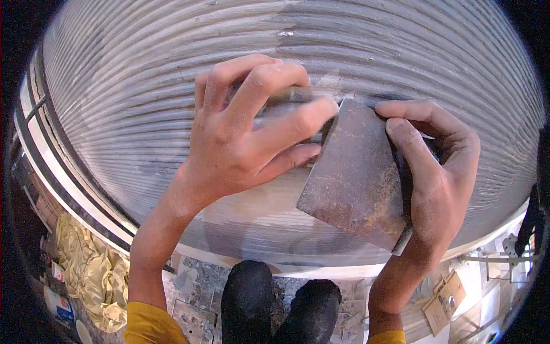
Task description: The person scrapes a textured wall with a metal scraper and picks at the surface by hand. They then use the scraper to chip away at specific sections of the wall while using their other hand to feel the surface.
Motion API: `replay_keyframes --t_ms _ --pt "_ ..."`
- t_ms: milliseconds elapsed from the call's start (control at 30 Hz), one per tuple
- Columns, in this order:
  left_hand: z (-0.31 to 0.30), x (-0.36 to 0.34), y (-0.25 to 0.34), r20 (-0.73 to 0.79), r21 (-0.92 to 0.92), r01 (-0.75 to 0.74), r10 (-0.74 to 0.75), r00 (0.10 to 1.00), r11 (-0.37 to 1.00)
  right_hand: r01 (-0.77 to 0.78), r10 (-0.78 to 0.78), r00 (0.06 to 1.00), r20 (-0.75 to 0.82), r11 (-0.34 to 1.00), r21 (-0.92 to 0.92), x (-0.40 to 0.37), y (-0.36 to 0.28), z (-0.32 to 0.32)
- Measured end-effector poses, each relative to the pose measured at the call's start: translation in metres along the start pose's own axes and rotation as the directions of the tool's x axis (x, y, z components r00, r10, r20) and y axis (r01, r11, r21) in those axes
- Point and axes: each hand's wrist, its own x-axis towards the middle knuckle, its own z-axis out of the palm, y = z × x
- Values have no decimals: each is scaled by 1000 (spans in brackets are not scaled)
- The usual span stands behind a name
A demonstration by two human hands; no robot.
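Note:
A flat, rust-spotted metal blade (361, 172), tapered and stained brown, is held over a grey ribbed surface (321, 40). My right hand (438, 155) grips the blade's right side between thumb and fingers. My left hand (246, 126) is at the blade's upper left edge, its fingers bent and apart, slightly blurred by motion. Whether a fingertip touches the blade there, I cannot tell. Between my hands, the narrow top end of the blade lies near a small pale mark on the ribs. A short dark rod shows at the blade's lower right corner.
Below the ribbed surface's pale lower rim (344, 269) are two dark-covered feet or knees (249, 298) and a floor strewn with debris. Crumpled gold sheeting (94, 269) lies at lower left, beside a white and blue container (59, 304). A cardboard piece (445, 301) lies at lower right.

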Motion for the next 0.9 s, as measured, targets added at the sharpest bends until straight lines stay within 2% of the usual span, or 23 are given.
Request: replay_keyframes --t_ms 133,233,333,400,633,700,833,900 --pt "-1 0 0 -1 17 -17 17 1000 1000 -56 57 998 -10 997 60 1 -3 3" --pt "-2 1 1 0 -4 2 -2 1000 1000 3 -3 999 -41 1000 -13 2 0 3" --pt "-4 2 3 20 -13 16 -15 1000 1000 -36 37 999 -15 999 28 1 -2 3" --pt "-6 3 6 33 -5 35 -34 999 999 39 -38 999 -24 999 24 1 3 4" --pt "-4 2 3 33 7 24 -24 999 1000 36 -35 999 -30 998 56 -3 7 8" --pt "-4 2 4 31 6 32 -32 999 999 92 -90 994 -61 995 38 -4 11 10" --pt "-2 1 4 24 10 25 -25 999 1000 95 -91 992 -89 995 40 -12 16 16" --pt "0 0 3 7 20 13 -14 1000 1000 100 -84 984 -157 990 96 -16 21 22"
